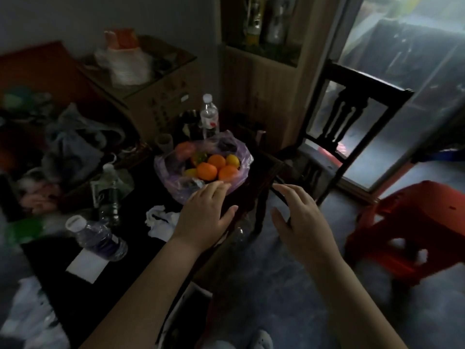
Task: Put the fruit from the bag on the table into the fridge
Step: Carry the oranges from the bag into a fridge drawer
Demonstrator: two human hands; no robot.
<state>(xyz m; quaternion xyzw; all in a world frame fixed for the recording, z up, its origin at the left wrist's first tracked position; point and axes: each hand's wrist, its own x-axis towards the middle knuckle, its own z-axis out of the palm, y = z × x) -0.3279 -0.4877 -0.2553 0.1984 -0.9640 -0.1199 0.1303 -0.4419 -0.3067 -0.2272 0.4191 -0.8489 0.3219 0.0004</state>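
Fruit, round oranges and yellow lemons (pixel 214 166), all sits in the open, thin purple plastic bag (pixel 241 170) on the dark table (pixel 141 238), so with your left hand (pixel 203 212) and right hand (pixel 299 222) spread and empty, you've everything left to do.

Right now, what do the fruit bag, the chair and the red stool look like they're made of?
Bag: thin, glossy plastic film, purplish and see-through; the oranges show through its crinkled sides.
Chair: probably dark varnished wood, judging by the carved slats and faint sheen.
Stool: likely moulded plastic, a uniform red with a smooth, slightly shiny top. The dim light leaves this open.
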